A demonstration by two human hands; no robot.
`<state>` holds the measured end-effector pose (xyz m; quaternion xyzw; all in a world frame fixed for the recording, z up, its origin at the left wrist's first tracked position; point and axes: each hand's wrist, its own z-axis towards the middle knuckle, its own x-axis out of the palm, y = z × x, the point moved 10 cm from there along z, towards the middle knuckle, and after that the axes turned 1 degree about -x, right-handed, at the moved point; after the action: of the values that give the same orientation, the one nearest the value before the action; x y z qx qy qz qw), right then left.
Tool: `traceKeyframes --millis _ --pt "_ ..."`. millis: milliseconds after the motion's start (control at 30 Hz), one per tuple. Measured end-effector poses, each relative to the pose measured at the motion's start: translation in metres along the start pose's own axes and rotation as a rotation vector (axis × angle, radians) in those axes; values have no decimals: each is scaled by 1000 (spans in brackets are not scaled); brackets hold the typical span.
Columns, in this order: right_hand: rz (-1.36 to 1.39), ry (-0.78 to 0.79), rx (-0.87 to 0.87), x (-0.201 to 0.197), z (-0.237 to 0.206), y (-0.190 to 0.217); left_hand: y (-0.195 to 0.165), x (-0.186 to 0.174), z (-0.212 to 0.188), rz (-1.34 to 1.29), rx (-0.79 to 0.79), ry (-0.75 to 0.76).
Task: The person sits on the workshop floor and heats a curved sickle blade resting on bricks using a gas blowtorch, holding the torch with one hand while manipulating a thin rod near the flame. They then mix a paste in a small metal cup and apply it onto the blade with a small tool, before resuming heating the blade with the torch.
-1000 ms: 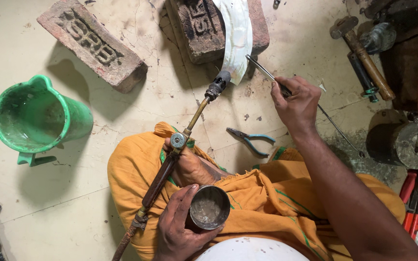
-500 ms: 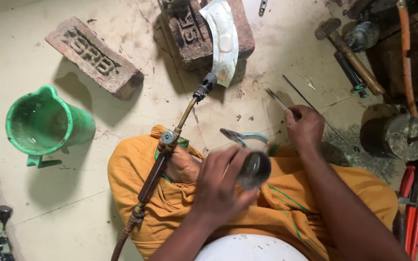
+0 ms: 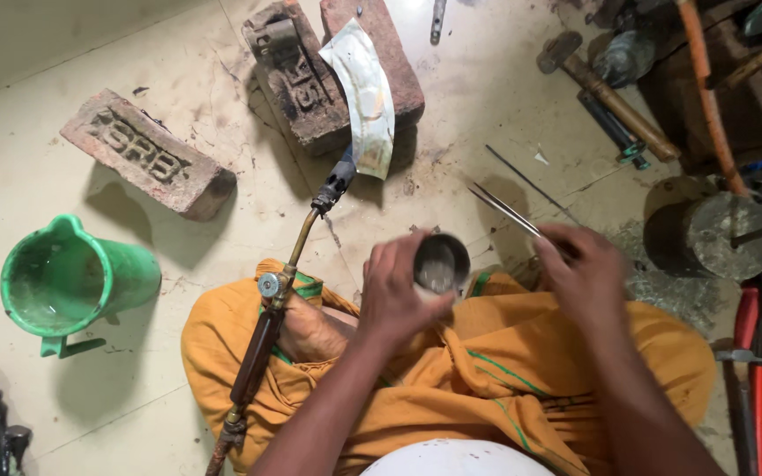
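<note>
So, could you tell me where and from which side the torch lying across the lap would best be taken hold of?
Probably by the dark handle of the torch, coming from above on the person's left. That thick straight section rests clear on the orange cloth, while the nozzle points toward the bricks. The left hand is busy with the small metal cup.

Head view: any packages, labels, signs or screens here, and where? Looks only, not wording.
No packages, signs or screens.
Lone brick: left floor, above the green jug; reddish block, raised moulded mark on top.
Brick pair: top centre, under a curved metal strip; left brick bears a similar moulded mark.
Small round tin: held by the left hand; no label visible.
</note>
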<state>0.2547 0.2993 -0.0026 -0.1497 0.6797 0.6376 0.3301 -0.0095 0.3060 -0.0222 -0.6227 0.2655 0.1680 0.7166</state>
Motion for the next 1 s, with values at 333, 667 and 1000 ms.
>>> traceKeyframes --millis 333,667,1000 --pt "-90 617 -405 1 -129 77 -22 -69 -112 54 54 12" --pt "-106 752 -519 36 -143 93 8 -70 -148 54 -27 31" --pt "70 837 -369 43 -149 83 9 -66 -152 57 10 27"
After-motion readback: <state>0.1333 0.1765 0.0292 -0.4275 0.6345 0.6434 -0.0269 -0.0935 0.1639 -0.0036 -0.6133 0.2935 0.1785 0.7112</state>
